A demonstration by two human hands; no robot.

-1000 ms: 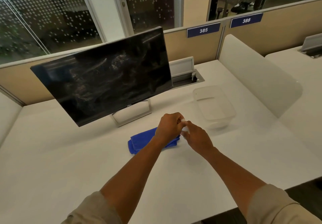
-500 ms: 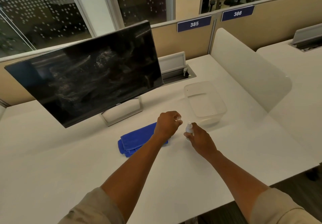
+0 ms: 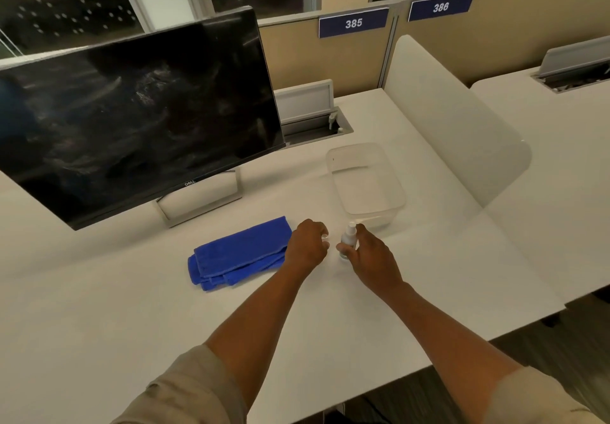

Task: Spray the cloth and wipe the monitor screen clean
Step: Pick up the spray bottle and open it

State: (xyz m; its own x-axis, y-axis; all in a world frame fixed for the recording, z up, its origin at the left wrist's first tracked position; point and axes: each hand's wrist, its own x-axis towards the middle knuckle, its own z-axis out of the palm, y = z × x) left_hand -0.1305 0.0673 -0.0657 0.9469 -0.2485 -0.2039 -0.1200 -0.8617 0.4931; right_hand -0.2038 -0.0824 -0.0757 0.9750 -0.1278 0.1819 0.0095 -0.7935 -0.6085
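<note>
Head view: wide white bench (image 3: 99,341) carries a smeared black flat monitor (image 3: 138,113) on its stand, a clear rectangular plastic tub (image 3: 366,182) and a folded blue microfibre cloth (image 3: 239,253) before the stand. Right hand (image 3: 371,258) fingers clamp the small white spray bottle (image 3: 349,237), upright beside the tub; left hand (image 3: 307,245) fingers curl together, pinching something tiny, over the cloth's edge.

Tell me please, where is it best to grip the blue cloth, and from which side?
Probably from above, at the blue cloth's right end beside the left hand: it lies flat and folded on the desk, so pinching all layers there should lift it.
</note>
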